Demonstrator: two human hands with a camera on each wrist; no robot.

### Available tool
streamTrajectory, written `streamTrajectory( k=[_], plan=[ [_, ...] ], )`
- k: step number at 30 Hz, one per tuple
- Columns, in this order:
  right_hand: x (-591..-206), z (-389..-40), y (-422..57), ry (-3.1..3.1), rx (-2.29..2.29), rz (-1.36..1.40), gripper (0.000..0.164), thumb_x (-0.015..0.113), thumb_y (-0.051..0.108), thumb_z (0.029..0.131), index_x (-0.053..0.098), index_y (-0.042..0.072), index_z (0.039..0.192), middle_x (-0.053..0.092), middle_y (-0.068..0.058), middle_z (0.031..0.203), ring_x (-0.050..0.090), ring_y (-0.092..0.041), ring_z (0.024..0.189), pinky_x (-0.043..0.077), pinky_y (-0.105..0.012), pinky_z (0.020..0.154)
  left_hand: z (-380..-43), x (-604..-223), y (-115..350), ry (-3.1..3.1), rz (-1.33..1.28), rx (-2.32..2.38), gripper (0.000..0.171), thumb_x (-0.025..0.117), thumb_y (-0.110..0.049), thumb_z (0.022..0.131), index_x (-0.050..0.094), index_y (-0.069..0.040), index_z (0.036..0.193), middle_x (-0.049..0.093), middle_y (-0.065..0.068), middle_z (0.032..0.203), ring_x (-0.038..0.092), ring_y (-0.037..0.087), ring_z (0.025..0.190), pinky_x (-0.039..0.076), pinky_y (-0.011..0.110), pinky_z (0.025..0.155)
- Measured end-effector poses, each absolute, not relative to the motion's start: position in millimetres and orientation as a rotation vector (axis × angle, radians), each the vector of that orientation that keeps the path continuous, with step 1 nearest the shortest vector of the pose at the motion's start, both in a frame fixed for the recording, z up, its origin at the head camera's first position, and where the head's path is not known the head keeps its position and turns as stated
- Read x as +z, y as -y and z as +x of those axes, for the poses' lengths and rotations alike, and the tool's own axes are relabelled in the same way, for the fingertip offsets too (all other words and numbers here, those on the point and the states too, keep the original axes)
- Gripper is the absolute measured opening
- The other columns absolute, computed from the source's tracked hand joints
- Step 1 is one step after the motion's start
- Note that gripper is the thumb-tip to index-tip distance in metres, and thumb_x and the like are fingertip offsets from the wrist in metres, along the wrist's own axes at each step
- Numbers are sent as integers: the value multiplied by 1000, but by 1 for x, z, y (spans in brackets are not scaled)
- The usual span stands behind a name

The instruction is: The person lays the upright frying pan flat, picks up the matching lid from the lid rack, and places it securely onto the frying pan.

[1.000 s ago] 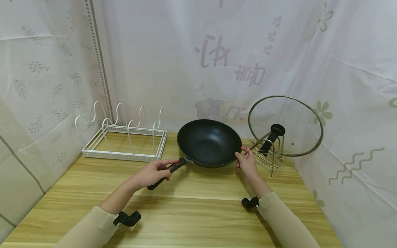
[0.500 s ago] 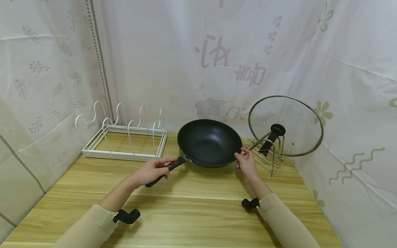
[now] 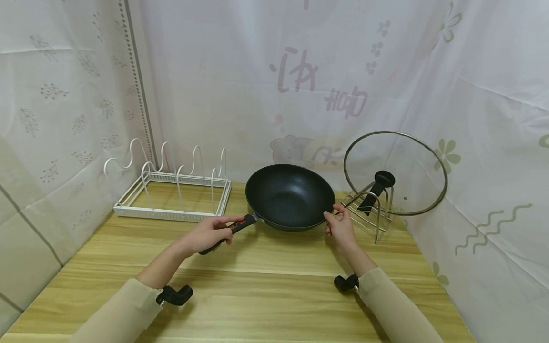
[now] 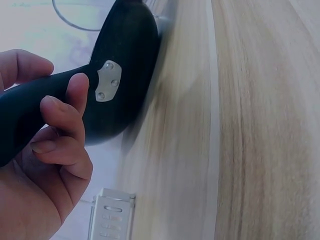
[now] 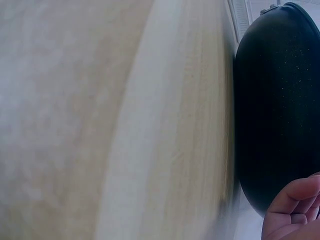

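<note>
A black wok point(image 3: 289, 195) sits upright in the middle of the table, its long handle point(image 3: 243, 224) pointing to the front left. My left hand point(image 3: 209, 234) grips that handle, thumb on one side and fingers curled round the other, as the left wrist view also shows beside the riveted bracket point(image 4: 108, 81). At the wok's right side my right hand point(image 3: 341, 226) pinches the rim between thumb and fingers. In the right wrist view, the wok's dark outer wall point(image 5: 277, 110) rises above the wood, with the thumb point(image 5: 295, 197) against it.
To the left stands a white wire rack point(image 3: 171, 216) with upright loops. On the right, a glass lid point(image 3: 407, 190) with a black knob leans in a small metal wire stand point(image 3: 377, 224), close to my right hand. Patterned curtains point(image 3: 240, 95) bound the wooden table point(image 3: 257, 295).
The wok's handle and my left hand on it have shifted slightly left and up. The wok's bowl and my right hand have hardly moved.
</note>
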State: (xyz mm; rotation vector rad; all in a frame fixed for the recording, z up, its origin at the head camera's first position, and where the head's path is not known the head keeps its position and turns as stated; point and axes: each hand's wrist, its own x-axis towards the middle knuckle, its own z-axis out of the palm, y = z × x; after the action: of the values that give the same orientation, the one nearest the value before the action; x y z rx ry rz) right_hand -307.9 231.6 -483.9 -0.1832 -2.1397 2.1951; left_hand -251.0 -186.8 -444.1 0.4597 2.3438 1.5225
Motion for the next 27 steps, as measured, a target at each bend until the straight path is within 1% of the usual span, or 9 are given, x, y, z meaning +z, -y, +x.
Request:
streamTrajectory(
  k=[5,13,19,27],
  plan=[
    [-483,-305,-230,2133,2187,-182,51,63,12,110,32,10,149,50,9,65,48,-7,51,43,-19,53,-254,-445,190,-2347,465,1503,54,62,-19,108,57,-12,161,74,7,88,50,13,62,43,25,56],
    [-484,-304,-228,2132,2182,-192,53,65,14,109,32,10,150,50,9,67,48,-6,52,43,-19,54,-256,-443,192,-2328,475,1500,53,60,-18,109,56,-11,162,74,15,91,51,14,61,44,26,55],
    [-485,-303,-227,2119,2194,-200,52,65,13,109,31,9,149,50,9,66,48,-6,51,44,-18,53,-259,-442,194,-2337,484,1481,53,59,-17,109,56,-12,162,74,12,89,51,13,59,42,26,54],
    [-485,-298,-226,2095,2233,-230,47,64,13,110,33,15,145,50,8,68,47,-7,53,44,-21,54,-261,-439,197,-2329,501,1465,54,60,-20,110,55,-12,163,74,16,91,50,14,58,42,27,53]
  ],
)
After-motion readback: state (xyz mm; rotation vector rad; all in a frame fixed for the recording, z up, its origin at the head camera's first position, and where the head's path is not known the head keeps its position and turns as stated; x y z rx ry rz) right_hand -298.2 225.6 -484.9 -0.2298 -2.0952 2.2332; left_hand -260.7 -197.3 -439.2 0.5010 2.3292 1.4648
